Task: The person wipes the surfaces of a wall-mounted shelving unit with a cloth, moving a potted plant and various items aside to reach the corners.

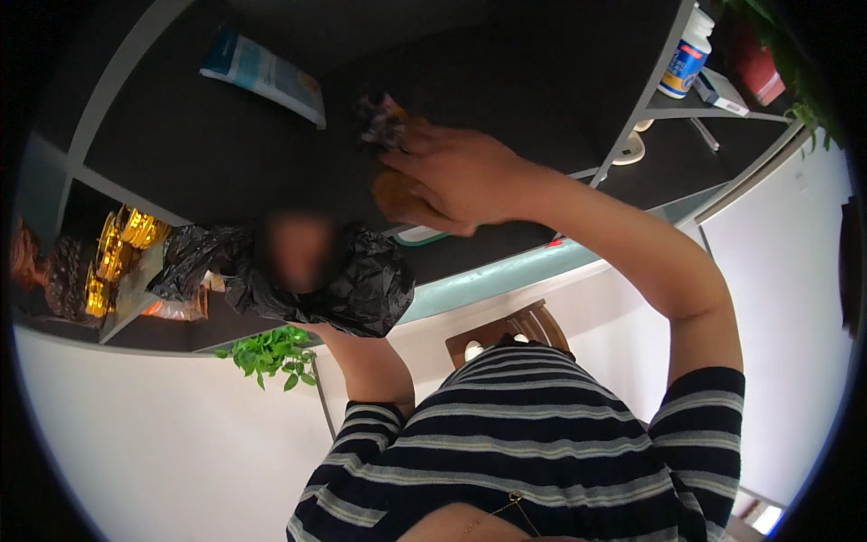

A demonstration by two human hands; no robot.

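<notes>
On the picture's right side my right hand point(460, 169) reaches over the dark shelf point(542, 95), its fingers on a small patterned bundle point(383, 122) and a brown item point(399, 196). What these two are is too dim and blurred to tell. A white item with a green rim point(421, 235) lies under that hand. My left forearm goes up to a crumpled black plastic bag point(379, 284); the bag and a blurred patch hide most of my left hand. A blue and white soft packet point(264, 76) lies farther back on the shelf.
Gold shiny ornaments point(112, 254) and an orange and white packet point(179, 308) are in the left compartments. At right, a white bottle with a blue label point(687, 57) stands beside a small box point(721, 91). Green leaves point(274, 356) hang below the shelf, near a wooden chair point(542, 328).
</notes>
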